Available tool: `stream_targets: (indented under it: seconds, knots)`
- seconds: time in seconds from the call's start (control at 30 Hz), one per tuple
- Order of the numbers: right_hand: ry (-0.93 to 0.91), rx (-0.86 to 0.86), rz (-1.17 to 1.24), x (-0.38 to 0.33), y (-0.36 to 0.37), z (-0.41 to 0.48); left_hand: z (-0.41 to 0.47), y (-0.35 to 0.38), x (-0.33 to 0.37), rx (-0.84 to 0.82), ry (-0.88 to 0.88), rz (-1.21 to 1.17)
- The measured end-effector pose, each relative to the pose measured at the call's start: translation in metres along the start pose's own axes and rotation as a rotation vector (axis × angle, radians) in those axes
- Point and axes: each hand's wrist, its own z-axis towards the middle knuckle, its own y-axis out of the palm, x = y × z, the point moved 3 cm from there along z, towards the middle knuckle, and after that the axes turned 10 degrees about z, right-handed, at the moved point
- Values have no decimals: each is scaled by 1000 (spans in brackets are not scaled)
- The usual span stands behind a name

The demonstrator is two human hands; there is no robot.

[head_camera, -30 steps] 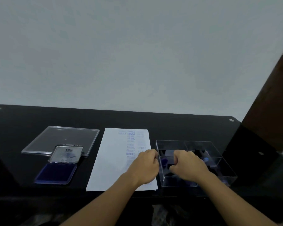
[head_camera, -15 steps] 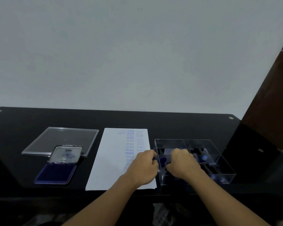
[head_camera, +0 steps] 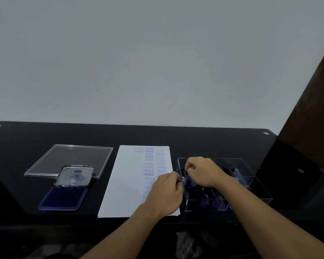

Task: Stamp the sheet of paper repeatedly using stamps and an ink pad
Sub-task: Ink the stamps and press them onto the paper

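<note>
The white sheet of paper (head_camera: 127,184) lies in the middle of the black table, with blue stamped words down its right half. To its right stands a clear stamp box (head_camera: 250,177) with several dark and blue stamps (head_camera: 213,203) in its compartments. My left hand (head_camera: 166,195) rests on the paper's right edge, its fingers curled against the box's left wall. My right hand (head_camera: 204,171) reaches into the box's near-left part, fingertips pinched on a small dark stamp that they mostly hide. The open blue ink pad (head_camera: 64,199) lies left of the paper, its silver lid (head_camera: 75,176) tilted up behind it.
A clear flat plastic lid (head_camera: 69,157) lies at the back left, partly under the ink pad's lid. The black table (head_camera: 194,139) ends at a pale wall behind. A dark brown panel (head_camera: 310,94) rises at the right. The table's front edge runs just under my forearms.
My right hand has moved back and a little left inside the box, with its fingers closing into a pinch. The left hand has stayed at the box's left wall.
</note>
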Motion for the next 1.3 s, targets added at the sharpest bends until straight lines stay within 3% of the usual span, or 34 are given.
stream_targets:
  seconds: [0.3, 0.5, 0.63, 1.03, 1.3]
  knots:
    - [89, -189, -206, -2, 15, 13, -3, 3, -5, -72, 10, 127]
    - [74, -167, -99, 4, 16, 17, -8, -1, -4, -138, 5, 171]
    - [36, -57, 17, 5, 10, 11, -12, -8, -2, -131, 5, 173]
    - [-152, 159, 61, -50, -19, -7, -30, -90, -48, 111, 32, 176]
    - [-300, 89, 66, -129, 17, 2, -62, -172, -148, 253, -201, 186]
